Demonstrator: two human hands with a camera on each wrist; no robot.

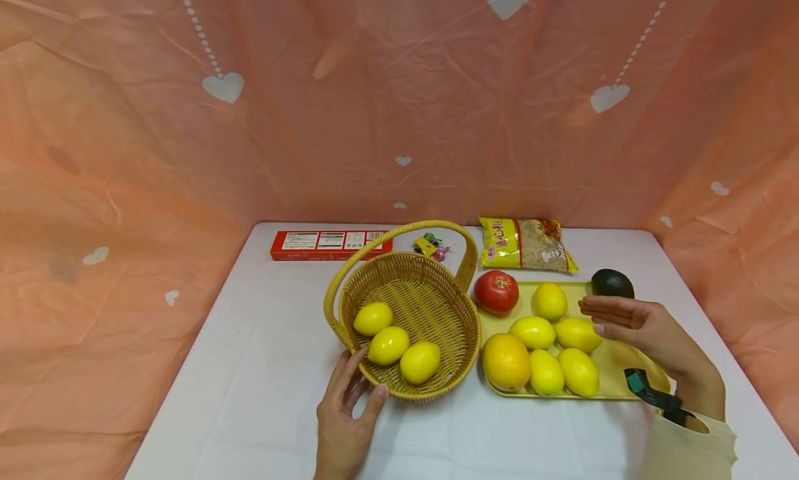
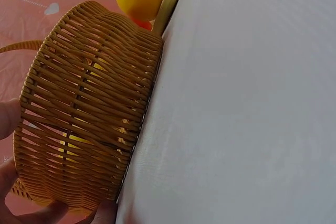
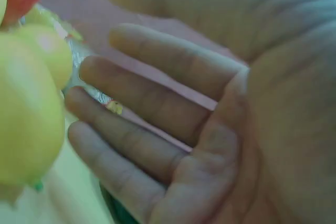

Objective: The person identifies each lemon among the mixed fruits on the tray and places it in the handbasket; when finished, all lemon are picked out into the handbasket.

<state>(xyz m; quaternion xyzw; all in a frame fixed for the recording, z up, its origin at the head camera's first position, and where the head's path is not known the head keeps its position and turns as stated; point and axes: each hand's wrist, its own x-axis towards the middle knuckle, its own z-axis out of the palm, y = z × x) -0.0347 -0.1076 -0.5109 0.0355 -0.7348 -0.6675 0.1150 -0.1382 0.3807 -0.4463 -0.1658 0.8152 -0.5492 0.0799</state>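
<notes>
Nearest edge: left hand (image 1: 342, 424) lies flat against the wicker basket (image 1: 408, 386) rim, fingers straight and relaxed, touching the weave, gripping nothing
Right side: right hand (image 1: 633, 322) hovers over the yellow tray (image 1: 624, 393), fingers loosely extended, holding nothing, just beside the closest lemon (image 1: 577, 334)
Basket: three lemons (image 1: 388, 345) already inside
Tray: five lemons left, plus an orange (image 1: 505, 361), a tomato (image 1: 496, 291) and an avocado (image 1: 612, 283) at the far corner
Progress: looks a bit under halfway if the lemons are going over, judging by three in and five out
Back of table: noodle packet (image 1: 526, 244), some candy (image 1: 431, 246), red box (image 1: 331, 245)
</notes>
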